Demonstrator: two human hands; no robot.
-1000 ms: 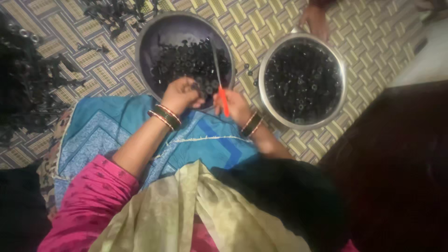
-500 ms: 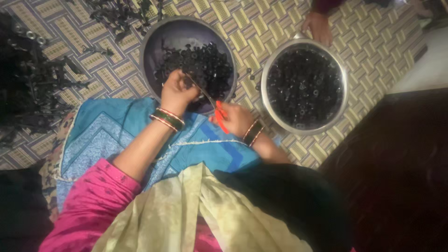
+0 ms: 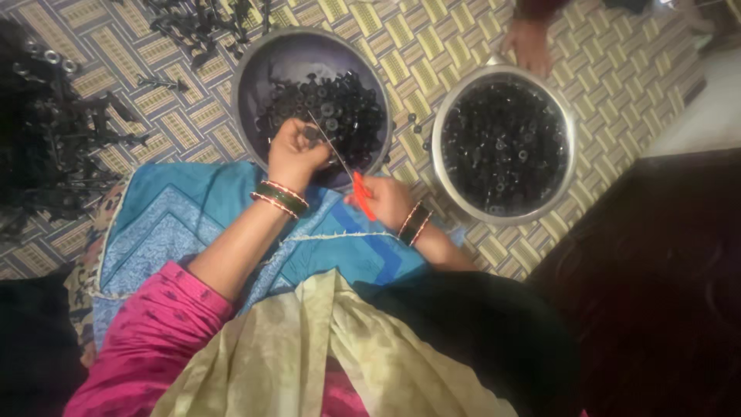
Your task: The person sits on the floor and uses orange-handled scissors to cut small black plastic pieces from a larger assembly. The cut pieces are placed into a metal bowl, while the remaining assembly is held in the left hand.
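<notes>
Two hands at work: left hand pinched on a small black part at its fingertips, right hand clenched round a red-handled tool whose thin shaft reaches up to the left fingertips. Just beyond the left fingers, a dark bowl of black parts; beside the right fingers, a steel bowl likewise filled. Further out, loose black parts on the woven mat; another person's hand at the steel bowl's far rim.

I see dim indoor light, soft overall blur, heavy shadow at right and left edges, faint glare on the steel bowl rim.
</notes>
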